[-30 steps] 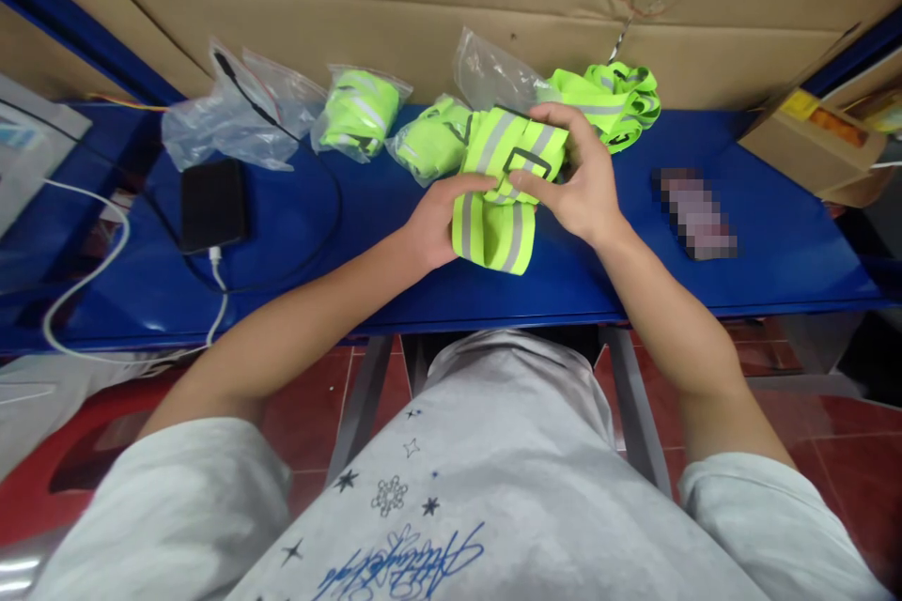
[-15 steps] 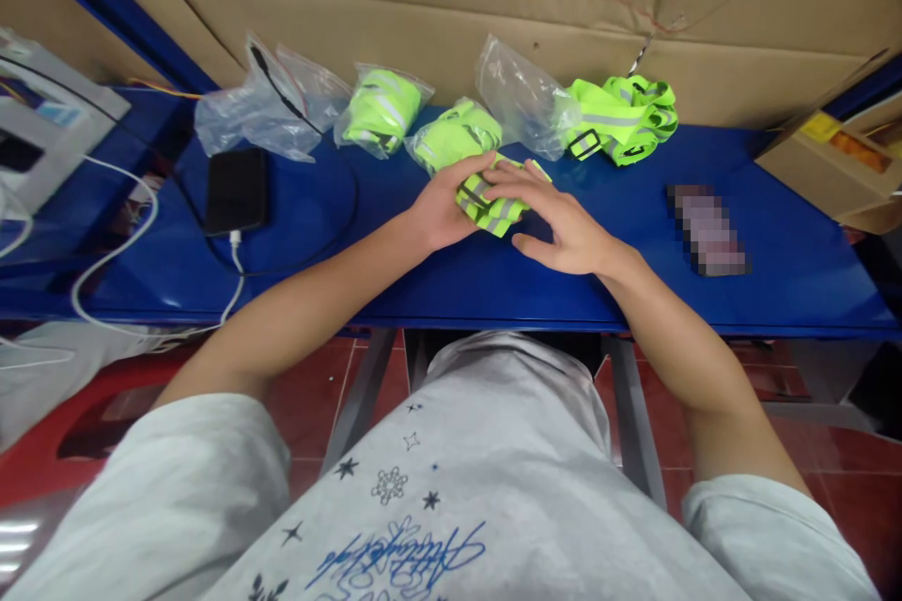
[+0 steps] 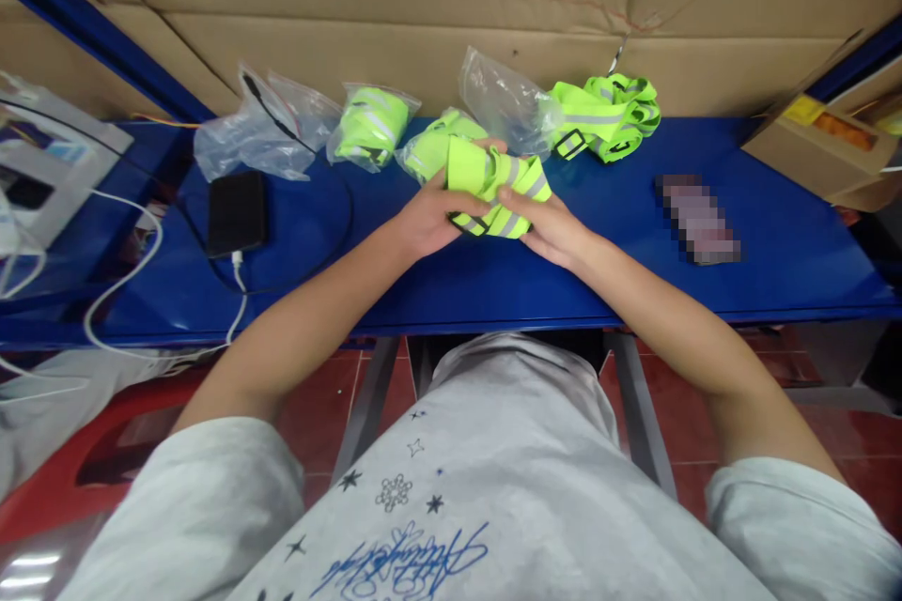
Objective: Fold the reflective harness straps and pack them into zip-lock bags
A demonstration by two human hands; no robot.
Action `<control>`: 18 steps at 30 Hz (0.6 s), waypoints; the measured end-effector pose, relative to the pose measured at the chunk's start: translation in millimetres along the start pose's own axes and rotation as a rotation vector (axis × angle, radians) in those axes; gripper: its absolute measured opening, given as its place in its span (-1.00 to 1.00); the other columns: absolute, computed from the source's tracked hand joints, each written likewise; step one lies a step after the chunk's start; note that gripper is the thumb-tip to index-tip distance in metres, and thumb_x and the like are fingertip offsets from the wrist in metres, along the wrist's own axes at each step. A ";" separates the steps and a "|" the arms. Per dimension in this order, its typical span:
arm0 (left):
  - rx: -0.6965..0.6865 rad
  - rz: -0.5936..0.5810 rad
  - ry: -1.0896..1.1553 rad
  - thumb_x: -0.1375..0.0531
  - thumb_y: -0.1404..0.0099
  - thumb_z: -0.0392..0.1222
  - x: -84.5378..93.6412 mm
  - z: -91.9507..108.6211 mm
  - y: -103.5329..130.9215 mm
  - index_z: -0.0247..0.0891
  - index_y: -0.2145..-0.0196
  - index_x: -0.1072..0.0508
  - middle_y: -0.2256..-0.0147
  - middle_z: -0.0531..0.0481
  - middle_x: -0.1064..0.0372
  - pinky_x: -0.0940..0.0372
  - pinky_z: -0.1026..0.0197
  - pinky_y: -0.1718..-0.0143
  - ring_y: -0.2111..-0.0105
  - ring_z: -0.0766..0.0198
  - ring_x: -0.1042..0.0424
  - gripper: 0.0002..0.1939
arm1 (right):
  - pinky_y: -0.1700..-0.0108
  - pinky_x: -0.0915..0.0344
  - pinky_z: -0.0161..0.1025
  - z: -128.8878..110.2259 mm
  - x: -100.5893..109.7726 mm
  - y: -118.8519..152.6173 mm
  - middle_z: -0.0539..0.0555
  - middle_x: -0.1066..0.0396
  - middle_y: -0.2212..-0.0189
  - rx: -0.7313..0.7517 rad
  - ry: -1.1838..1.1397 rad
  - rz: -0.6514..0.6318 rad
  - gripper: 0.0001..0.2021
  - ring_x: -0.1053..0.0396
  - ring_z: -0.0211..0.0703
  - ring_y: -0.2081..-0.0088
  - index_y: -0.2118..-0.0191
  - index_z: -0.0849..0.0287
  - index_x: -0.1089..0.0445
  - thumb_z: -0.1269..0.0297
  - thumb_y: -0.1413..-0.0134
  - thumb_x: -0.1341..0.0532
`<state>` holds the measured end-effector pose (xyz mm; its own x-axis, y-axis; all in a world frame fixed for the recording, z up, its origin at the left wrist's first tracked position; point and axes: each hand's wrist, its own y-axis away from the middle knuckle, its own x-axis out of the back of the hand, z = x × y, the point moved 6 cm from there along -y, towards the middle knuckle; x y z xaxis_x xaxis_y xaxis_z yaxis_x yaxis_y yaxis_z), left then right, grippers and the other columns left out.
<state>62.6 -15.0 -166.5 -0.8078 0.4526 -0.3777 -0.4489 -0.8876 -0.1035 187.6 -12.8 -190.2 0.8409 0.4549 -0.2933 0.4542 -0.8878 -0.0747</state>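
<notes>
A folded bundle of neon yellow-green reflective strap (image 3: pixel 504 178) with silver stripes and a black buckle is held between both hands above the blue table. My left hand (image 3: pixel 433 214) grips its left side, thumb across the front. On the right side, my right hand (image 3: pixel 553 223) is closed on it, with the thumb pressed on the front face. Just behind lies a bagged strap bundle (image 3: pixel 441 143), partly hidden by the held one. Another bagged bundle (image 3: pixel 372 127) sits to its left. A loose strap bundle (image 3: pixel 610 117) with a black buckle rests behind to the right.
Clear plastic bags (image 3: pixel 272 131) lie at the back left, and another plastic bag (image 3: pixel 504 99) stands behind my hands. A black box-shaped device (image 3: pixel 238 211) with a white cable is at left. A blurred phone (image 3: pixel 700 218) and a cardboard box (image 3: pixel 817 155) are at right.
The held strap bundle has been turned and lifted slightly, showing a wider face. My right hand has gone from lying over its top to gripping its right side. The camera view has shifted slightly.
</notes>
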 end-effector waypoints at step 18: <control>-0.261 0.190 -0.394 -0.23 -0.38 0.43 23.1 47.2 -45.0 0.05 -0.52 -0.03 -0.41 -0.05 -0.20 -0.42 -0.02 -0.15 -0.33 -0.14 -0.33 -0.07 | -0.32 -0.47 0.21 -80.1 56.2 8.7 -0.05 -0.58 -0.17 0.323 0.081 0.452 -0.40 -0.34 0.22 -0.41 -0.07 -0.13 -0.53 -0.06 0.15 -0.53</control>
<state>46.1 39.4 -127.2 -0.9713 0.2343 -0.0419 -0.2100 -0.9266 -0.3121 262.4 10.6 -130.9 0.9567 0.0168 -0.2907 -0.0591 -0.9664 -0.2502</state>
